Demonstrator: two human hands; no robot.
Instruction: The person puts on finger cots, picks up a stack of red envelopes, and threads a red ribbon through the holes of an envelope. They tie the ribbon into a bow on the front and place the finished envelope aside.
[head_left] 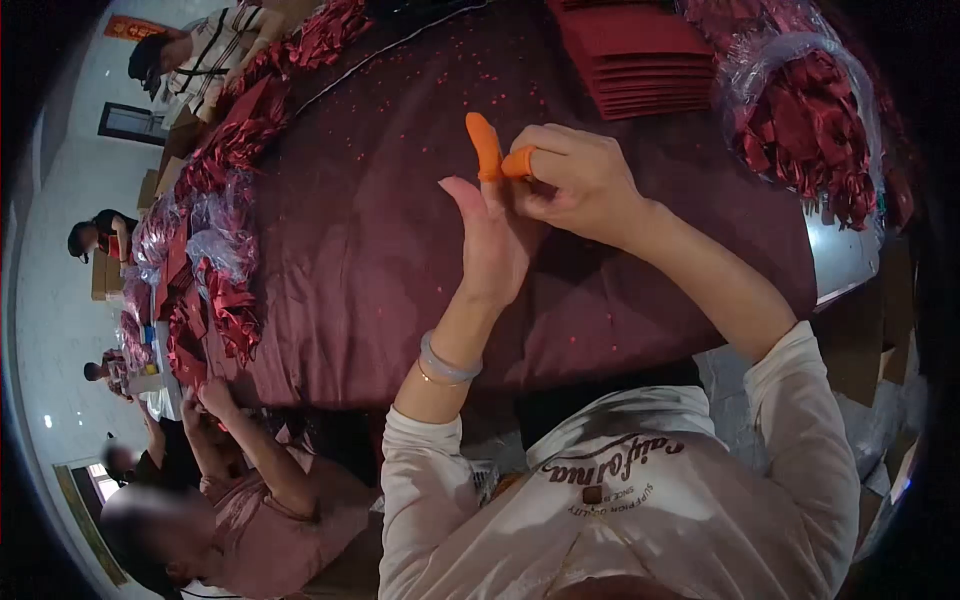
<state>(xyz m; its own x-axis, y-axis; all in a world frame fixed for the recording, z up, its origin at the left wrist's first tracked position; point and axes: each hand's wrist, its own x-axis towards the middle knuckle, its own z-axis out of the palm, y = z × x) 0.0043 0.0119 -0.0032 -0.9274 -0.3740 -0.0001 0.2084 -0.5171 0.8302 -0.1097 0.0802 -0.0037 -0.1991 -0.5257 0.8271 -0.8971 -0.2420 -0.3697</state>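
Observation:
My left hand [487,240] is raised over the dark red tablecloth, thumb and index finger stretched apart. An orange finger cot [483,145] covers its index finger, and a pale bangle circles the wrist. My right hand [585,180] is closed beside it, fingers curled. Another orange finger cot [517,162] is on a finger of my right hand, its tip against the lower edge of the left one. Behind my right hand, the other left fingers are mostly hidden.
Stacked red paper pieces [650,60] lie at the far right, next to a plastic bag of red pieces [810,125]. More red bundles [235,130] line the left edge. Small red bits dot the tablecloth [350,240]. A co-worker's hands [212,398] handle red pieces at lower left; other people sit beyond.

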